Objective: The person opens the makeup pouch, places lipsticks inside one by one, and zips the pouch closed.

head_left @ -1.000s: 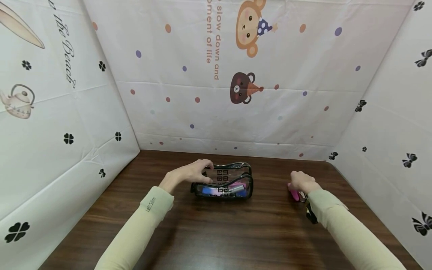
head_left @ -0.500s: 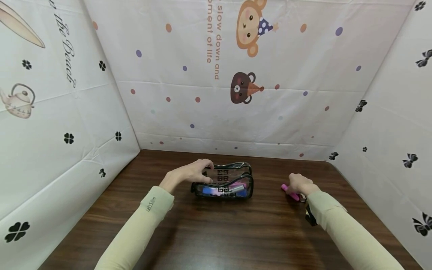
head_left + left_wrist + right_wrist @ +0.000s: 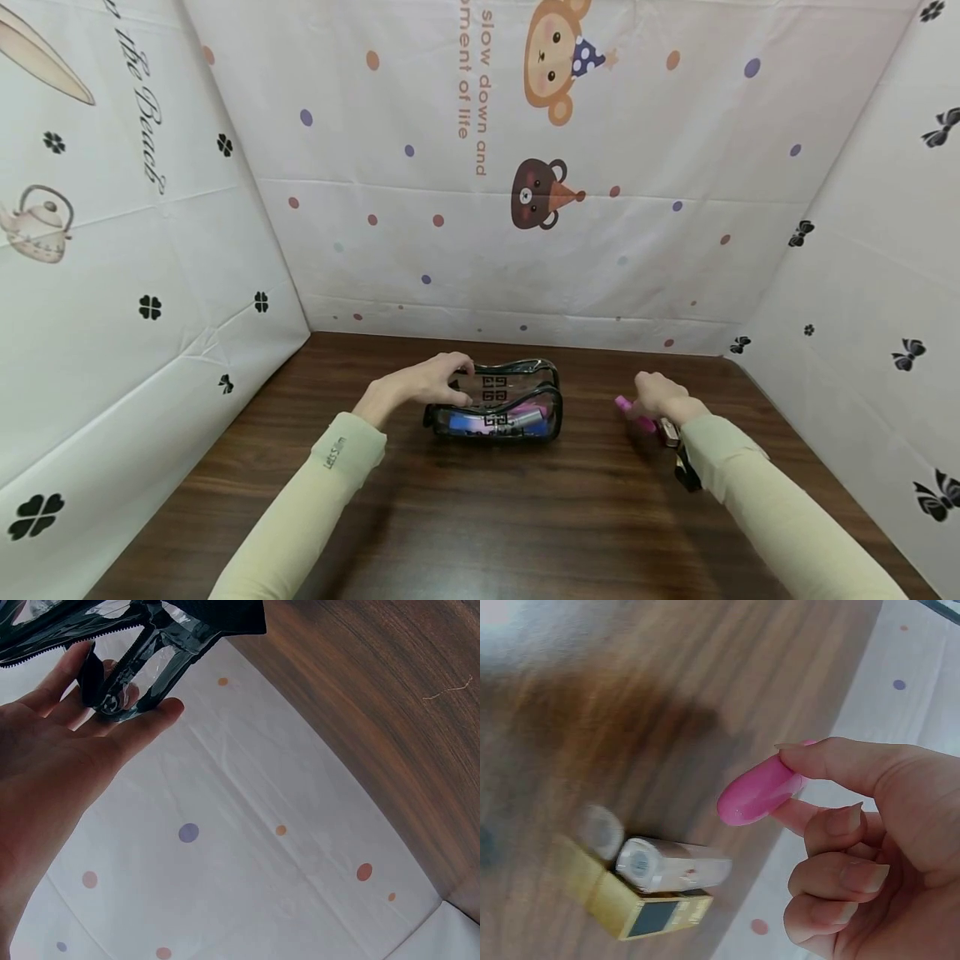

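My left hand [image 3: 429, 383] grips the left end of a clear zip pouch [image 3: 495, 397] with black trim, thumb in front and fingers at the top edge. In the left wrist view the fingers [image 3: 154, 722] lie around the black-edged opening. Inside the pouch are a blue-purple item [image 3: 467, 424] and a silver-and-pink tube [image 3: 528, 417]. To the right, my right hand [image 3: 662, 395] pinches a glossy pink round-ended tube [image 3: 757, 796] between thumb and index finger, above the table. The other fingers curl toward the palm.
Under the right wrist lie a clear-capped cylinder [image 3: 671, 866] and a gold box with a black panel [image 3: 649, 915]. A black item [image 3: 686, 472] sits near the right cuff. Printed white cloth walls [image 3: 637, 275] border the brown wooden table [image 3: 480, 508].
My right hand has lifted the pink tube and moved slightly left and up, away from the small items beside it. The left hand and the pouch have stayed in place.
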A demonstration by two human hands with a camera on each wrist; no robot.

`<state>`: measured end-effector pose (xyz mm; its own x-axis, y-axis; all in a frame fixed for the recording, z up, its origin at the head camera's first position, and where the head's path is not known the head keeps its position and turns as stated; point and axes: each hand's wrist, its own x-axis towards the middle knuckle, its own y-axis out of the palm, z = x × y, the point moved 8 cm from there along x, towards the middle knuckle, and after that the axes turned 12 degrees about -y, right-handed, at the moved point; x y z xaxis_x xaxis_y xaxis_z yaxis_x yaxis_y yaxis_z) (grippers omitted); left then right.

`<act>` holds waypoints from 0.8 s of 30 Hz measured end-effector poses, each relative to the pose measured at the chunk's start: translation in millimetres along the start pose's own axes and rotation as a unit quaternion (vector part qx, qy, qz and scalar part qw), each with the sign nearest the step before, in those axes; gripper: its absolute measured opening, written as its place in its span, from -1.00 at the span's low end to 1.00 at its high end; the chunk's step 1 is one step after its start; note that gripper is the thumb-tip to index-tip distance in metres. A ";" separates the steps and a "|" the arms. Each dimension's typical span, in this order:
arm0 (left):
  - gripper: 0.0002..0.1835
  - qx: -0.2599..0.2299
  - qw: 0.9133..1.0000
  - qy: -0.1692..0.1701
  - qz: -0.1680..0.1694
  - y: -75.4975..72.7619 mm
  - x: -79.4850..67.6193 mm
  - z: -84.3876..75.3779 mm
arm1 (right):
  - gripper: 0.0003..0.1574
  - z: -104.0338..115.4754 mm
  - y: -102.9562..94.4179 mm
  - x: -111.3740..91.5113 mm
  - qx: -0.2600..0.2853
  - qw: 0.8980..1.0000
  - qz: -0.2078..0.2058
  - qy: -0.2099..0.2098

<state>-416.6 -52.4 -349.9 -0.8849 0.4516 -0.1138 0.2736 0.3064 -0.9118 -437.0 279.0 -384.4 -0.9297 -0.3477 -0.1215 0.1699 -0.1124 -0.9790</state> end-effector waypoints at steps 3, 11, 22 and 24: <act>-0.41 -0.001 1.000 0.000 0.001 0.0 0.2 0.1 | -0.64 4.6 -7.7 2.5 -0.003 1.000 -0.009 -0.005; -0.43 -0.004 1.000 0.002 0.001 0.6 0.5 -0.3 | -0.62 20.4 -23.6 6.5 -0.016 1.000 -0.020 -0.015; -0.41 0.003 1.000 0.001 -0.002 -0.3 0.2 -0.9 | -0.51 48.9 -41.1 13.5 -0.005 0.999 -0.029 -0.045; -0.42 0.003 1.000 0.001 -0.002 -0.4 0.2 -0.9 | -0.56 54.0 -45.6 14.9 0.000 0.998 -0.033 -0.051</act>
<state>-416.5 -51.7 -349.1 -0.8856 0.4513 -0.1098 0.2682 0.3039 -0.9142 -441.0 228.7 -332.7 -0.9008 -0.4325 -0.0399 0.1095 -0.1373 -0.9845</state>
